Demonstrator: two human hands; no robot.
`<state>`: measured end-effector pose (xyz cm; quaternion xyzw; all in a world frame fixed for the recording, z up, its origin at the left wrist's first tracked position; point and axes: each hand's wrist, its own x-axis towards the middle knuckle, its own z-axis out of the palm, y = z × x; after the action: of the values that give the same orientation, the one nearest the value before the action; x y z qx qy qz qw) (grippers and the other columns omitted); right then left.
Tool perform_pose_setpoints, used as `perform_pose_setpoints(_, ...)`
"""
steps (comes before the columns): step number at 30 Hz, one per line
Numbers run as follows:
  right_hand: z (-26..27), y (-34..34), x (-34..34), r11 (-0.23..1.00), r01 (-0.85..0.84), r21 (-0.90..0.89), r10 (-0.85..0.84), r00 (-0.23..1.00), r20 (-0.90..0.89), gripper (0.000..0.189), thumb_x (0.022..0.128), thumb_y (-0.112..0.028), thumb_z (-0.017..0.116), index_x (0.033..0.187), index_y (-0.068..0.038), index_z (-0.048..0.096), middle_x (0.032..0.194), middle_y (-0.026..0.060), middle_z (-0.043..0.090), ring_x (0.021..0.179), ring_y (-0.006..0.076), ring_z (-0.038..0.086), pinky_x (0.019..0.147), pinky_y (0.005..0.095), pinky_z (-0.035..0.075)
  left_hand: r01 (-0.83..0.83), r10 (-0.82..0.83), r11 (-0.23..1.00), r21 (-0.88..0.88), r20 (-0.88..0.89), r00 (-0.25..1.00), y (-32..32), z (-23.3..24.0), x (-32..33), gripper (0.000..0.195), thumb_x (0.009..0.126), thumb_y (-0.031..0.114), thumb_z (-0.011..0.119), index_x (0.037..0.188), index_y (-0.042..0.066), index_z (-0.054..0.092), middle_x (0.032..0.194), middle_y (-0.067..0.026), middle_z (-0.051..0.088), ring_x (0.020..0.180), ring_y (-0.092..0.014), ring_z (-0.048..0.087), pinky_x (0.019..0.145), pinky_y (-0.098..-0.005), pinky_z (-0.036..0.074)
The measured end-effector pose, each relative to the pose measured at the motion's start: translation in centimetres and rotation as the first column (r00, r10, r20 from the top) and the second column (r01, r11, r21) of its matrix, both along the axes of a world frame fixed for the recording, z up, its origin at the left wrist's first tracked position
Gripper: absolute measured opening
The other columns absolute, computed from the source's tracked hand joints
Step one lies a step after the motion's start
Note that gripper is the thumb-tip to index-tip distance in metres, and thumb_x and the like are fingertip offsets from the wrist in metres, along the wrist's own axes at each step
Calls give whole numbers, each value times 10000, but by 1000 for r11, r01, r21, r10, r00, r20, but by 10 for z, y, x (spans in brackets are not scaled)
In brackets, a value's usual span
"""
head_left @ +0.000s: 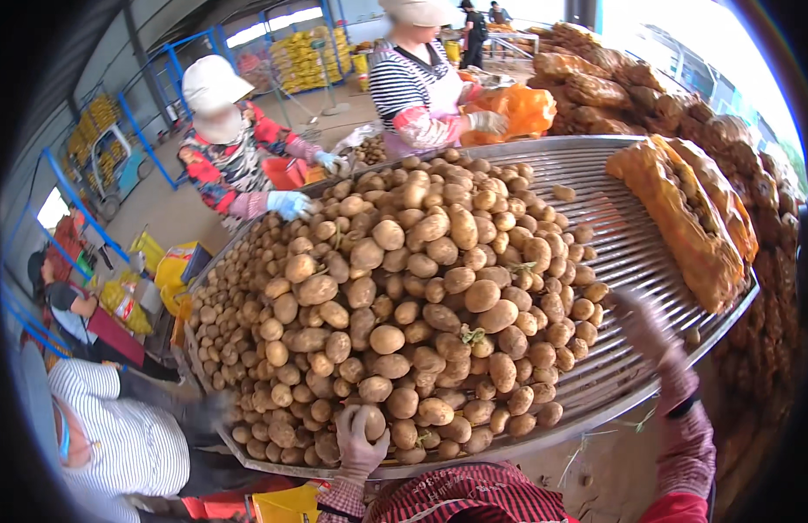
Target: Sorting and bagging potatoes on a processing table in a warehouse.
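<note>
A broad heap of potatoes [404, 294] covers most of a slatted metal sorting table [613, 216] before me. At the near edge of the heap, my gloved left hand [361, 439] has its thumb and fingers around a potato [374, 423]. My gloved right hand [642, 330] is out over the bare slats, close to the right side of the heap. Motion blurs it, and its fingers and palm cannot be made out clearly. Beyond it, an orange mesh sack [678, 229] lies on its side, with potatoes showing through its opening.
Across the table, one co-worker's gloved hand [289, 204] touches the heap; another co-worker holds an orange mesh bag [512, 111]. A third co-worker's blurred dark glove [208, 412] is at the left edge. Stacked full sacks [593, 91] rise behind the table. A yellow crate [286, 505] sits below.
</note>
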<state>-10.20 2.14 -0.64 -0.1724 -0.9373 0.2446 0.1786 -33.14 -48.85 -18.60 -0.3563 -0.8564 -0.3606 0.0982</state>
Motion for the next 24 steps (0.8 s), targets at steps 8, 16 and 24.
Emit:
perform_pose_setpoints(8,-137,-281,-153,871,-489,48,458,842,285,532,812,-294,751,1266,-79,577,1097,183,617,1048,412,617,854,526,549,-722,-689,294,626,663,295,-21,30,13,248,953,220,696,1142,86,606,1075,-163,685,1010,-389,709,867,-580,625)
perform_pose_setpoints(16,-162,-268,-162,-40,-233,-972,150,960,-236,286,1022,-187,580,1247,-13,607,1101,110,674,1003,227,677,863,364,579,-554,-631,665,501,774,-57,-2,46,36,513,1079,394,556,1403,-1,520,1267,-185,642,1028,-333,716,939,-461,610)
perform_pose_setpoints(24,-108,-352,-217,238,-345,-908,279,919,-277,260,1089,-194,567,1281,-26,620,1086,10,645,1007,91,591,927,273,501,-541,-726,571,618,687,19,-44,62,42,645,981,486,661,1404,23,510,1198,-140,670,1034,-269,694,870,-394,598)
